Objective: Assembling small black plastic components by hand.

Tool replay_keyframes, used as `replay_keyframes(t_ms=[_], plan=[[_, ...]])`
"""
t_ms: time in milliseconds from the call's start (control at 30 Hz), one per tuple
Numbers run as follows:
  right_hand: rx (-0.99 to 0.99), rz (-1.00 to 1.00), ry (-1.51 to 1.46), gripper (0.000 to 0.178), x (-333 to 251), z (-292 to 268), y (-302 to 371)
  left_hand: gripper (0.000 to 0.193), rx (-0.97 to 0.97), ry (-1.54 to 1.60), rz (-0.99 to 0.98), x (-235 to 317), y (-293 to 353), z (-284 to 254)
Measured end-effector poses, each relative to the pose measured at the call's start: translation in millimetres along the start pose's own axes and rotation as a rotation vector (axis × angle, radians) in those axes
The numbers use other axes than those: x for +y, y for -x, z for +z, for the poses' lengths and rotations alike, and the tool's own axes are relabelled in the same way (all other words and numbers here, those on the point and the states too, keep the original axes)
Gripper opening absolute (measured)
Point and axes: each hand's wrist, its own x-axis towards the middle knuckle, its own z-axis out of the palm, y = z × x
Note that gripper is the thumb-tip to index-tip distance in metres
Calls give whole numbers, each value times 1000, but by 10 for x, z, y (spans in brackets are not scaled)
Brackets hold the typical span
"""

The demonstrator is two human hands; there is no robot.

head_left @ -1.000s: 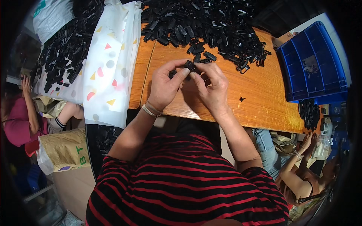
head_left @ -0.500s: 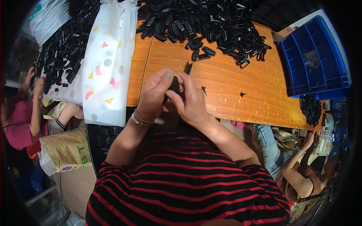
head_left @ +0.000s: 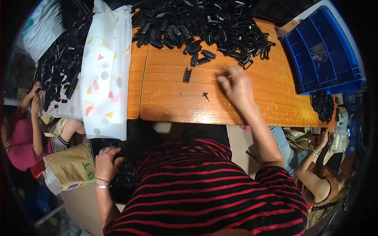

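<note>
My right hand (head_left: 239, 87) is over the wooden table, fingers curled in and slightly blurred; whether they hold anything is hidden. To its left lie a small black pronged part (head_left: 206, 96) and, farther off, a black rectangular plastic housing (head_left: 187, 74) with two prongs. My left hand (head_left: 108, 162) is low at the left, beside the table, its fingers apart over a dark container (head_left: 125, 173) of black pieces. Nothing shows in that hand. Several black plastic shells (head_left: 197, 55) lie at the near edge of a large heap of black parts (head_left: 173, 33).
A patterned white plastic sheet (head_left: 103, 78) covers the table's left part. At right, a blue crate (head_left: 323, 51) stands tilted near a bundle of black parts (head_left: 322, 106). One person (head_left: 25, 137) is at left, another (head_left: 315, 173) at right. A tan sack (head_left: 69, 167) stands lower left.
My hands have parted. The left went down to the dark container; the right moved right and away over the table. The dark piece formerly between them is out of sight. The view shifted slightly.
</note>
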Motion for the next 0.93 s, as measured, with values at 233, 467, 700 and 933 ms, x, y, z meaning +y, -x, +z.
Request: replay_keyframes(t_ms=[233, 467, 700, 933], plan=[[-11, 286, 438, 36, 649, -327, -234, 29, -18, 469, 314, 940, -1237, -123], [-194, 57, 301, 34, 283, -167, -306, 31, 323, 123, 643, 1247, -2433, 372], [-135, -24, -15, 24, 172, -155, -175, 19, 163, 208, 555, 1242, -2451, 360], [-307, -121, 103, 25, -84, -75, -123, 21, 170, 182, 544, 1218, -2372, 417]])
